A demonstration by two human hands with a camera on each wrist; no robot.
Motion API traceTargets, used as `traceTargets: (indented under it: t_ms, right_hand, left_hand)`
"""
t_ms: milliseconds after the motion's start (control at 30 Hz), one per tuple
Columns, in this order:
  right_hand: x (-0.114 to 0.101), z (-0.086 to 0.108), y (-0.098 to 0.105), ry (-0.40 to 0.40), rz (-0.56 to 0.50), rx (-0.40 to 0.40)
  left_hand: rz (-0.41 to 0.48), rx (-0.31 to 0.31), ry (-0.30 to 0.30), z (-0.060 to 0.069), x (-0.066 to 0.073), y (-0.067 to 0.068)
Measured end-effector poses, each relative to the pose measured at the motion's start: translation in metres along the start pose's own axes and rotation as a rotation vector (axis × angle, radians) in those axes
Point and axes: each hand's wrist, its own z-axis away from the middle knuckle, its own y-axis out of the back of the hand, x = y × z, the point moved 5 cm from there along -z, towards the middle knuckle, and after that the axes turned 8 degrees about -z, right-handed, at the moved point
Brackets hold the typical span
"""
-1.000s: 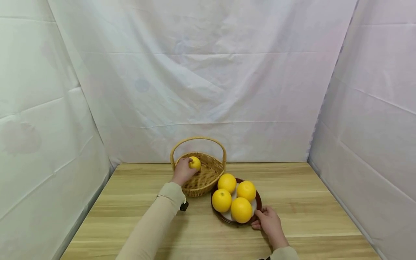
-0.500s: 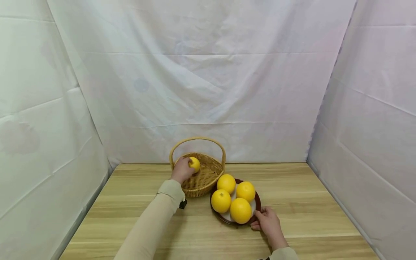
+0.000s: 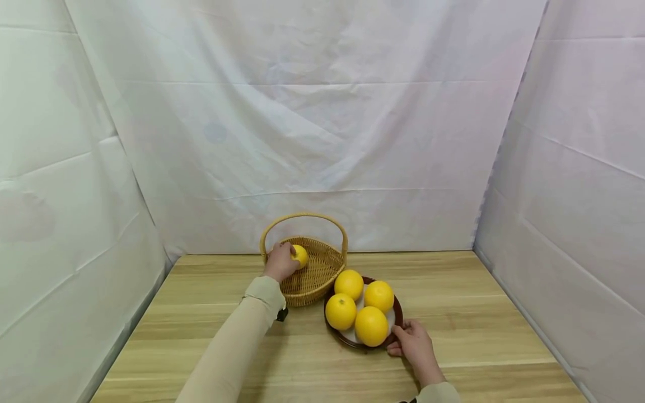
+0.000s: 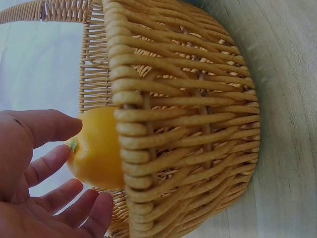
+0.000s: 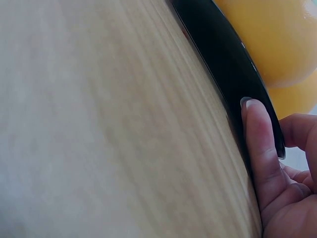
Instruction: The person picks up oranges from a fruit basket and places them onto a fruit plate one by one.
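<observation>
In the head view, my left hand (image 3: 281, 262) reaches over the left side of a wicker basket (image 3: 317, 277) with a tall handle. Its thumb and fingertips hold a yellow orange (image 3: 300, 256) inside the rim. The left wrist view shows the thumb and index fingertip at the orange's stem end (image 4: 96, 148), its far part hidden by the basket wall (image 4: 188, 124). My right hand (image 3: 418, 347) pinches the rim of a dark round plate (image 3: 399, 313). Several oranges (image 3: 372, 326) lie on this plate.
The basket and plate stand close together on a wood-grain table (image 3: 478, 336). White cloth (image 3: 322, 140) hangs behind the table and along both sides. A small black object (image 3: 282, 314) shows under the left cuff.
The whole scene has drifted slightly left in the head view. The orange in my left hand sits slightly lower in the basket. My right hand stays at the plate's rim.
</observation>
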Motion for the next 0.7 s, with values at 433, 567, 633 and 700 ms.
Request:
traceTargets:
  t_ms: [433,567,633,700]
  right_hand:
    - [-0.0013,0.0012,-0.0004,0.004,-0.011,-0.003]
    - [-0.0012,0.0017,-0.0003,0.005,-0.01,-0.001]
    - [-0.001,0.0018,-0.0003,0.007,-0.008,0.002]
    - [-0.0008,0.0017,-0.0007,0.011,-0.005,0.0]
  left_hand:
    - [-0.002,-0.055,-0.038,-0.0028,0.005,-0.0008]
    - [-0.009,-0.052,-0.042,-0.0037,0.0055,-0.0001]
    - [-0.017,-0.044,-0.05,-0.0045,0.005,-0.0002]
    - [-0.026,-0.041,-0.051,-0.0063,0.0029,-0.0019]
